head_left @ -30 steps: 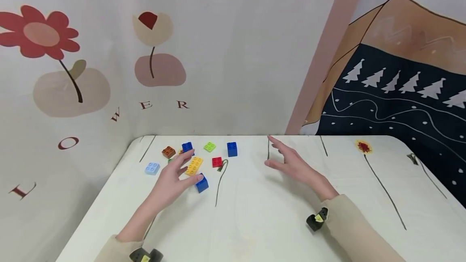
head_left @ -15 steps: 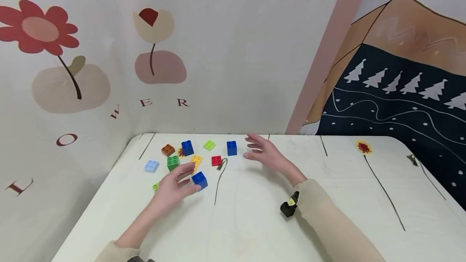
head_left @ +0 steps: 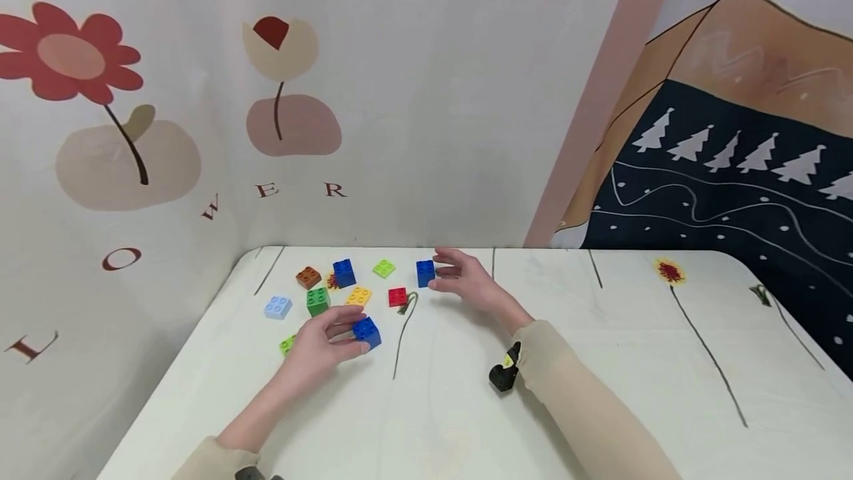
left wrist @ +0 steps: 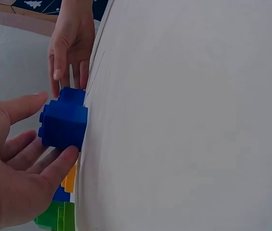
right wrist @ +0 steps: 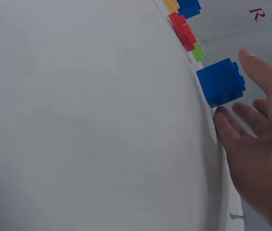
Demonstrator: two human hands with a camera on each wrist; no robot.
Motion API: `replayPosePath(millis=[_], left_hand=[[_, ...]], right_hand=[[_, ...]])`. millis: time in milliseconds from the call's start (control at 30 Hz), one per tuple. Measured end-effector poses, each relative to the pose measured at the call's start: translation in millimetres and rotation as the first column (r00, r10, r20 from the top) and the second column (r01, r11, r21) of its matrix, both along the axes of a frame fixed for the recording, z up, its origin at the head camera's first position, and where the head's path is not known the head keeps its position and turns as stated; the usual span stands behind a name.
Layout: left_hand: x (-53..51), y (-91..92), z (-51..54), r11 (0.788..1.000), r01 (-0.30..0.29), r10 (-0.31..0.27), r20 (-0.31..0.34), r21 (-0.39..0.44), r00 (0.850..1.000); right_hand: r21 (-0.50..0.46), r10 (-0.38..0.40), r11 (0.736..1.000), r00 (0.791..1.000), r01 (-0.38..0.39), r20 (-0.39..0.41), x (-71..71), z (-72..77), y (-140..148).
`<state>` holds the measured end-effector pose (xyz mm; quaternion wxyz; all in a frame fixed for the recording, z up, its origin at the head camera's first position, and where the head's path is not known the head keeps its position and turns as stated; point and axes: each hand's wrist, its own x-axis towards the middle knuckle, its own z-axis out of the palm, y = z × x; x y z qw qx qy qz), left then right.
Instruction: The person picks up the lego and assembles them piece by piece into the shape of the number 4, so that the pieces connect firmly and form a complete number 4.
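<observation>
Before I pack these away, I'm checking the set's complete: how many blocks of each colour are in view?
Dark blue blocks: 3
Light blue block: 1
Lime blocks: 2
Green block: 1
Yellow block: 1
Red block: 1
Brown block: 1
Total: 10

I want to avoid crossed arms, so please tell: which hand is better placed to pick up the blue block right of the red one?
Probably the right hand: it is close beside that far blue block. The left hand is at the nearer blue block, farther from it.
</observation>
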<state>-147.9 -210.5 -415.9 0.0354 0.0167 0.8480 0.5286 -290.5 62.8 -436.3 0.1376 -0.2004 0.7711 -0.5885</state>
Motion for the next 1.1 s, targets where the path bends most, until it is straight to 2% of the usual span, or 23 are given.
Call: replayPosePath(millis=[167,500,733,1100], left_hand=[[-0.2,3.3,0.1,0.999,-0.011,0.010,-0.018,-0.048,1.000],[-0.5,5.0,-1.4,0.997,-0.022,0.022,0.004,-0.068,1.000],[2.0,5.3,-4.9,0.997,-0.024,0.025,0.013,-0.072,1.000],[0.2,3.6,-3.0,0.995,-0.038,0.040,0.019,-0.092,0.999]], right_hand=[[-0.009,-0.003,1.000,1.000,0.003,-0.007,-3.7,-3.9,-6.8],[0.137,-0.067,0.987,0.993,0.080,-0.098,-7.4,-4.9,-16.6],[0.202,-0.068,0.974,0.984,0.102,-0.164,-3.9,-10.7,-21.5],[0.250,-0.063,0.963,0.985,0.102,-0.159,-5.6,-7.5,-16.1]])
